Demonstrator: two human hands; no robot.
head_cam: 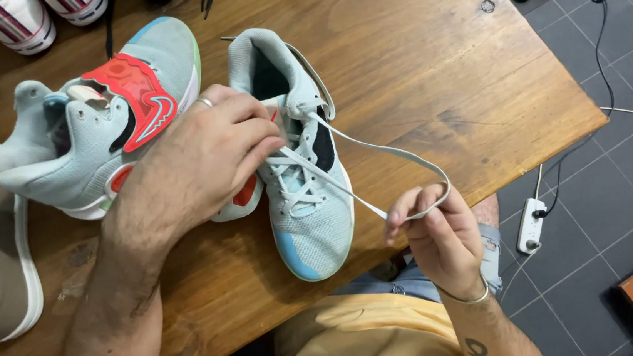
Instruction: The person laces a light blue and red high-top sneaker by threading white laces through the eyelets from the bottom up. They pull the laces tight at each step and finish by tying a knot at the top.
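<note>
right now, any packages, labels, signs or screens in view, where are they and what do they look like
No packages, signs or screens show.
Emblem patch: on the side strap of the left pale blue sneaker, a red-orange shaped panel with a pale curved mark.
Nothing of the kind near the white lace or the white power strip.

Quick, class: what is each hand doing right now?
Left hand: closed, pinching the laces on the pale blue shoe.
Right hand: closed, holding the white lace loop.

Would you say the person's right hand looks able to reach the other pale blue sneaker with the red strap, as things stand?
Probably not easily: the right hand holds the white lace, and the left hand and laced sneaker lie between it and the red-strapped sneaker.
</note>
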